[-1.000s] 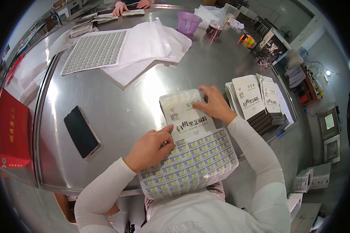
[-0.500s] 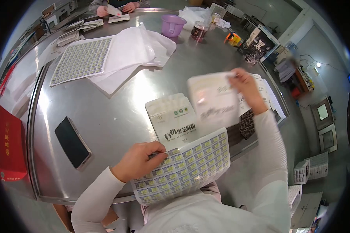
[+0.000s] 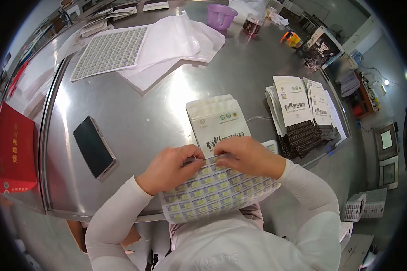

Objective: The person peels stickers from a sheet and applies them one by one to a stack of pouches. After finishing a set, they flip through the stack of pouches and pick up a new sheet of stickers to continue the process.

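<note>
A sheet of small yellow-and-purple stickers [image 3: 212, 194] hangs over the front table edge onto the lap. My left hand [image 3: 169, 169] is closed in a pinch on its upper left edge. My right hand [image 3: 248, 156] is bent over the top row of stickers, thumb and fingers together, close to the left fingertips. Whatever sits between the right fingertips is hidden. Just beyond both hands lies a stack of white black-sesame-powder pouches [image 3: 217, 119], its lower part covered by the hands and sheet. To the right is a pile of pouches [image 3: 294, 104] with dark patterned bottoms; the top one bears a small sticker.
A phone [image 3: 95, 147] lies on the metal table [image 3: 135, 122] at left, near a red box [image 3: 16, 149]. Farther back are another sticker sheet [image 3: 111, 49], white paper [image 3: 167, 43], a purple basket [image 3: 221, 17], a jar [image 3: 253, 25] and a black box [image 3: 321, 47].
My right hand has let go of a white pouch, now on the right-hand pile, and come back left to the sticker sheet. My left hand stays at the sheet's edge. The view has shifted.
</note>
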Demonstrator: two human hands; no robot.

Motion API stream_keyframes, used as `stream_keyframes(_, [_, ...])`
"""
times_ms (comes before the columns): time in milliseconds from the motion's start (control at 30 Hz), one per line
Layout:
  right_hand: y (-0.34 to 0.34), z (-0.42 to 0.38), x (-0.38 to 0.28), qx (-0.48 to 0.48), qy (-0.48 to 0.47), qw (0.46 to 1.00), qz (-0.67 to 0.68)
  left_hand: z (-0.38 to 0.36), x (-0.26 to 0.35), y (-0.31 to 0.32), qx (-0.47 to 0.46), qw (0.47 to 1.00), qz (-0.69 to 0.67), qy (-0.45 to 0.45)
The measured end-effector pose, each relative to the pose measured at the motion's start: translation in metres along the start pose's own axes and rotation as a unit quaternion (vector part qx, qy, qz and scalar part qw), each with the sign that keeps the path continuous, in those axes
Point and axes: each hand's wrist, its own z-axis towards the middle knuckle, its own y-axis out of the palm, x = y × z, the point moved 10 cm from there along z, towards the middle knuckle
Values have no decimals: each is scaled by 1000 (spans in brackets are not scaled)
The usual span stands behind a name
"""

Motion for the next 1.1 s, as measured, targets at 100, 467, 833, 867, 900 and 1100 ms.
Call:
stream_keyframes(100, [-19,-10,9,25,45,998,20,-1,-3,-6,-9,998,-22,-52])
stream_keyframes(467, [-37,-41,33,49,96,991,83,1,-6,-9,-1,991,-132,-18])
stream_keyframes(833, [-30,-36,29,29,62,997,39,1,-22,-10,-77,992,-75,-61])
stream_keyframes(867, [-27,-32,29,25,63,997,37,1,-21,-11,-63,993,-77,-64])
stream_keyframes(900, [-25,-28,29,20,64,997,34,1,-19,-13,-48,993,-79,-67])
stream_keyframes(1100, [-12,-5,19,1,31,999,42,2,-3,-6,3,1000,0,-2])
